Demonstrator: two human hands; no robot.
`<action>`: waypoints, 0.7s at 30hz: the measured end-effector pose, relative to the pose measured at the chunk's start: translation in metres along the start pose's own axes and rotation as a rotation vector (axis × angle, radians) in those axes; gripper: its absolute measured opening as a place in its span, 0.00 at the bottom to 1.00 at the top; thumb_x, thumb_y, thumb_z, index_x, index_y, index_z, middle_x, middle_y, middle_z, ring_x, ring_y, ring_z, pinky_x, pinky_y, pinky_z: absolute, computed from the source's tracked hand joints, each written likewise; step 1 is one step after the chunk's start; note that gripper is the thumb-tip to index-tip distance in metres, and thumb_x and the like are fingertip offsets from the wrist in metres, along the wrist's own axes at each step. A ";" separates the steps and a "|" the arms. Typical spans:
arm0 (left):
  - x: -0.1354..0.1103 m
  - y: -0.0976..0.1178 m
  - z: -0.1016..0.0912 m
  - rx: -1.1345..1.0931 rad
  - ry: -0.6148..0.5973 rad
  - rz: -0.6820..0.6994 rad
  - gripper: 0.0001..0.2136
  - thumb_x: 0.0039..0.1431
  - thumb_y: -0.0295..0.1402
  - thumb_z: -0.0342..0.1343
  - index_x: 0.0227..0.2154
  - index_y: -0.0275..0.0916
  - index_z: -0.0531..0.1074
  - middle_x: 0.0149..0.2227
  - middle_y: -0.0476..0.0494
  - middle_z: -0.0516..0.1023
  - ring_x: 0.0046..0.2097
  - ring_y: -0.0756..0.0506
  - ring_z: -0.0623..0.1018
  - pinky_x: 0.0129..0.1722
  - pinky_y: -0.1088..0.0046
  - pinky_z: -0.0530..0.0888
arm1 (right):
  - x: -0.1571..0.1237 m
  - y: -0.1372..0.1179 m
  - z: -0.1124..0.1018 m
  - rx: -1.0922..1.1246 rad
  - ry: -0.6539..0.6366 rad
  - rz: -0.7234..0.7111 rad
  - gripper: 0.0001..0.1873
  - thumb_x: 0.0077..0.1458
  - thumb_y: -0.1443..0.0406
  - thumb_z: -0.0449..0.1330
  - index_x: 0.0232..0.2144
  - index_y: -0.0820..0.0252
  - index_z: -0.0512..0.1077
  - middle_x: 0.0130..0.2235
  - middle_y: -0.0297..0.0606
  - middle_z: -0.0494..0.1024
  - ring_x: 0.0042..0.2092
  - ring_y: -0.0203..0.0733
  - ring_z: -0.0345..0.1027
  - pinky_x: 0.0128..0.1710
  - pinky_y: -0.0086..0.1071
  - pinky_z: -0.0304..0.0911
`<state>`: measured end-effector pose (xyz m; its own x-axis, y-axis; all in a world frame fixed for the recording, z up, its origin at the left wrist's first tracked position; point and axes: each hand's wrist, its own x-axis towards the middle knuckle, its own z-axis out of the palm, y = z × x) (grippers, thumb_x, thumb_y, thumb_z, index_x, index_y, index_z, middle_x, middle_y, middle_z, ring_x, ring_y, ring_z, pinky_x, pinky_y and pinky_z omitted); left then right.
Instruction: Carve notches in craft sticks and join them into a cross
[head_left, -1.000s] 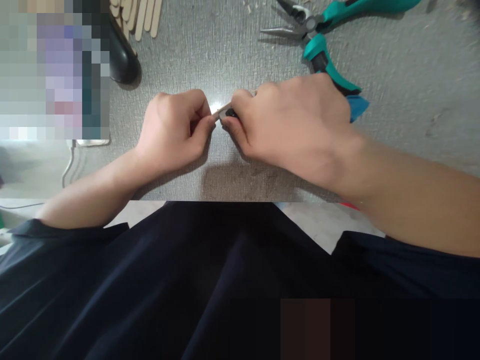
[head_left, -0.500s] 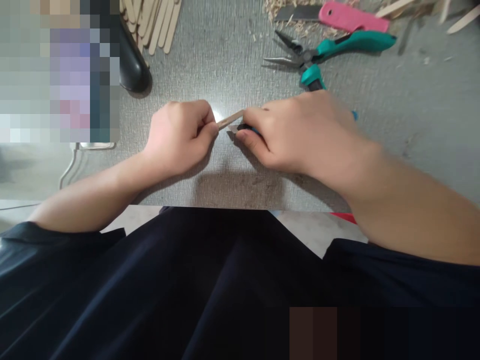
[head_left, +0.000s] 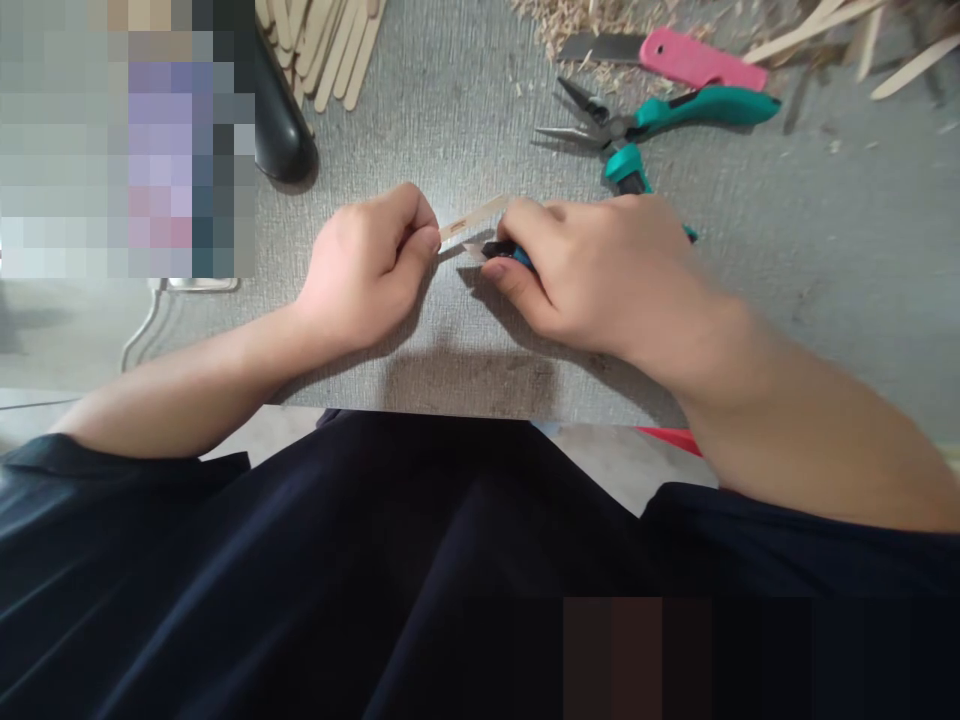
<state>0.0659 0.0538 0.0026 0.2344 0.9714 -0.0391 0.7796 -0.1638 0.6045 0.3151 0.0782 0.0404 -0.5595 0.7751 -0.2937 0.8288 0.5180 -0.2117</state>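
Observation:
My left hand (head_left: pixel 371 265) is closed in a pinch on one end of a thin wooden craft stick (head_left: pixel 474 217), which points right and slightly away from me. My right hand (head_left: pixel 600 275) is wrapped round a small cutter with a blue and black handle (head_left: pixel 504 251); its short blade tip sits just below the stick. Both hands rest on the grey textured table (head_left: pixel 450 340), close to its front edge.
A pile of craft sticks (head_left: pixel 330 45) and a black rounded object (head_left: pixel 281 125) lie at the back left. Teal-handled long-nose pliers (head_left: pixel 645 120), a pink-handled knife (head_left: pixel 675 58), wood shavings and more sticks (head_left: pixel 825 25) lie at the back right.
The view has tilted so more of the far table shows. The stick now sticks out further from my left hand, and my right hand with the cutter has drawn slightly right.

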 end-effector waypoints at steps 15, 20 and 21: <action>-0.024 0.014 0.006 0.412 -0.082 0.430 0.22 0.81 0.32 0.44 0.35 0.44 0.82 0.33 0.40 0.79 0.32 0.41 0.72 0.32 0.59 0.66 | -0.007 0.016 -0.003 0.498 0.468 -0.038 0.20 0.82 0.48 0.51 0.39 0.49 0.70 0.32 0.37 0.73 0.35 0.48 0.72 0.44 0.45 0.65; -0.050 0.037 -0.004 0.477 -0.114 0.401 0.15 0.81 0.38 0.54 0.57 0.41 0.85 0.47 0.31 0.86 0.42 0.33 0.82 0.37 0.52 0.76 | -0.015 0.007 -0.019 0.921 0.256 -0.001 0.22 0.80 0.41 0.60 0.41 0.46 0.64 0.31 0.31 0.75 0.32 0.45 0.78 0.35 0.40 0.70; -0.056 0.039 -0.003 0.494 -0.092 0.403 0.16 0.81 0.38 0.56 0.61 0.39 0.84 0.51 0.29 0.87 0.45 0.32 0.84 0.39 0.52 0.78 | -0.017 0.006 -0.022 0.967 0.218 -0.007 0.25 0.78 0.38 0.62 0.41 0.46 0.63 0.30 0.29 0.76 0.31 0.45 0.79 0.35 0.40 0.72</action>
<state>0.0810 -0.0068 0.0308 0.5963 0.8021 0.0336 0.7905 -0.5939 0.1496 0.3298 0.0763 0.0643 -0.4695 0.8730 -0.1323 0.4050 0.0798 -0.9108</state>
